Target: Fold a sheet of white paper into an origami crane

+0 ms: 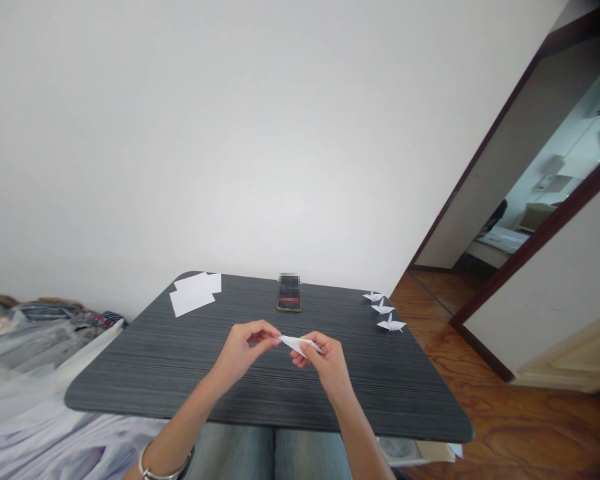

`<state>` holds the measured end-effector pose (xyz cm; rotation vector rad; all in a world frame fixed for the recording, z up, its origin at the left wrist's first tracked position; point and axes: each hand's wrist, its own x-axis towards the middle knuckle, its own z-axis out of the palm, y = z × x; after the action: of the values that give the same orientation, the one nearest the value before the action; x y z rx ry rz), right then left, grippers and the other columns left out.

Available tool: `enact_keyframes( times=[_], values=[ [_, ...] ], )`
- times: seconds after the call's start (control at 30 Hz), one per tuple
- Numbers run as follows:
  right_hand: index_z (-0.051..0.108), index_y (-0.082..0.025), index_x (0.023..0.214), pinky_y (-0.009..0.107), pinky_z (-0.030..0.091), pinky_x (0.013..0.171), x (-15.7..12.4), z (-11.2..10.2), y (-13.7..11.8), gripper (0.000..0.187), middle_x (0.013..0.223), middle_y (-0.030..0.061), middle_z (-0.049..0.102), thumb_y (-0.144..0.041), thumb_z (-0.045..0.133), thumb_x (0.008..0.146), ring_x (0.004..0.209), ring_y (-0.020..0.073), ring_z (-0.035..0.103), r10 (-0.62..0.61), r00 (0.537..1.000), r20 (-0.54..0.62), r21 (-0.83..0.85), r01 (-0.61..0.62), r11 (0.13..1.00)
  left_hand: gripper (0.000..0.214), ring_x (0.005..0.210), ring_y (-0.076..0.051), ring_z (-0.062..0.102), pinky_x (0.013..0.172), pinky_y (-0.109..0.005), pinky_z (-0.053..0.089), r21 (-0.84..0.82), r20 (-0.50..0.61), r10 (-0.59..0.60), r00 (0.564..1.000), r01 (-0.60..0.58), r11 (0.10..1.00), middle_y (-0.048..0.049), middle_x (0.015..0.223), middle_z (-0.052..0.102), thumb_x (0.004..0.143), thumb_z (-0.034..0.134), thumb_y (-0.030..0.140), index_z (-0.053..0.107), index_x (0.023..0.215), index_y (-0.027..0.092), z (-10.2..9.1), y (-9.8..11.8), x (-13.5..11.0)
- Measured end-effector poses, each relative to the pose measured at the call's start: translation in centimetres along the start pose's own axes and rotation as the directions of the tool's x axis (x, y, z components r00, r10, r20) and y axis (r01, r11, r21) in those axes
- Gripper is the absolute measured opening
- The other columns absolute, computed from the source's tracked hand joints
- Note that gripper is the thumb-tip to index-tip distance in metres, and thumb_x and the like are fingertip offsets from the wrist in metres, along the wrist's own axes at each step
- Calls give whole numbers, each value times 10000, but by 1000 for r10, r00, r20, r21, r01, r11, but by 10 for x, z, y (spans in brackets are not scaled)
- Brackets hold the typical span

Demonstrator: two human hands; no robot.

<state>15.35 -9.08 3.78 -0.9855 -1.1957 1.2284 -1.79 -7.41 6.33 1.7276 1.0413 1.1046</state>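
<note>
Both hands hold a small folded piece of white paper [296,343] above the middle of the dark grey table [180,380]. My left hand [245,347] pinches its left tip with thumb and fingers. My right hand [325,360] grips its right part, fingers curled round it. The paper is long and pointed, slightly tilted down to the right.
A phone [289,293] stands at the table's far edge. A few white paper sheets [196,292] lie at the far left corner. Three folded paper cranes [384,309] sit along the right edge. Clothes lie on a bed at left; an open doorway is at right.
</note>
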Motion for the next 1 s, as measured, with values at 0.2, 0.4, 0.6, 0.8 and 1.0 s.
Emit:
enact_keyframes(
  times=[0.2,0.4,0.6,0.8,1.0],
  values=[
    [609,-128,703,229,472,483,-3,-1,-3,209,591,49,658,-336,598,692,498,138,594,-20,1000,19,-44,21,999,157,602,-138,567,583,-225,443,32,19,-18,1000,18,999,-26,642,630,681,596,286,624,689,132,-1,-1,1],
    [606,-136,710,246,486,508,-6,1,-6,221,599,49,657,-356,582,705,513,150,603,-55,998,16,-92,56,994,172,558,-126,544,538,-212,428,87,31,-10,999,7,996,-20,595,605,703,565,294,605,658,133,0,0,1],
    [605,-141,698,247,490,520,-8,4,-8,215,596,46,659,-354,577,711,519,154,609,-67,998,-1,-118,67,991,176,523,-112,513,521,-203,396,123,24,-15,1000,12,992,3,550,563,729,525,280,568,632,139,3,1,3],
    [605,-132,711,243,483,521,-5,1,-4,205,607,53,662,-335,574,715,517,148,604,-49,999,-6,-135,48,990,186,543,-103,486,527,-199,381,64,87,-33,996,27,998,12,578,525,749,502,300,534,671,134,1,2,3],
    [611,-132,686,241,479,520,-5,6,-4,183,605,46,650,-301,558,729,525,142,593,-58,998,36,-163,63,985,191,637,-128,518,582,-216,399,77,116,-39,993,30,997,-23,698,573,729,534,313,553,762,125,8,5,5]
  ],
)
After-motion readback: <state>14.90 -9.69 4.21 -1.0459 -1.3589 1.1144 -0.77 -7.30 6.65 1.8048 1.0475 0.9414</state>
